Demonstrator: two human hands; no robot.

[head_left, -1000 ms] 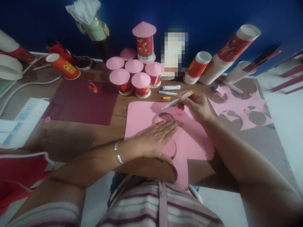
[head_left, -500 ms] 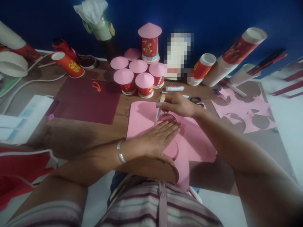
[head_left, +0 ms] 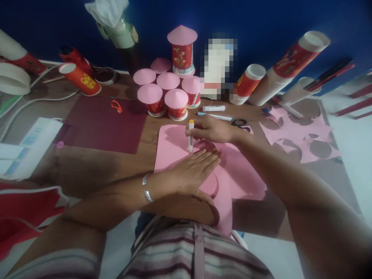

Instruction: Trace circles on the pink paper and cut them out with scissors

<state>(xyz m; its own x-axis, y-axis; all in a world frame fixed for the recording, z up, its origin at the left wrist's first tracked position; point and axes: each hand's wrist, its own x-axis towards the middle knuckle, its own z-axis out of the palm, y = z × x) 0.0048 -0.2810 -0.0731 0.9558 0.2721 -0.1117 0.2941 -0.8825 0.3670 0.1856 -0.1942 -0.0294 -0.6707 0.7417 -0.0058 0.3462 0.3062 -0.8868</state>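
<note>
My right hand grips a white marker with a yellow end. The marker stands nearly upright, its tip down at the pink paper, close to my left fingers. My left hand lies flat with its fingers stretched out. Beneath it is a round thing with a thin curved rim, mostly hidden, so its kind does not show. A raised pink curved edge appears below that palm. The pink paper has a large rounded cut-out on its near side.
Red paper cups with pink cone tops stand behind the paper. A glue stick, a pen and black-handled scissors lie beyond my right hand. Pink scraps with round holes lie right. A maroon sheet is left.
My right hand has moved left and slightly down, taking the marker along the round rim. The marker is more upright now. My left hand stays in place.
</note>
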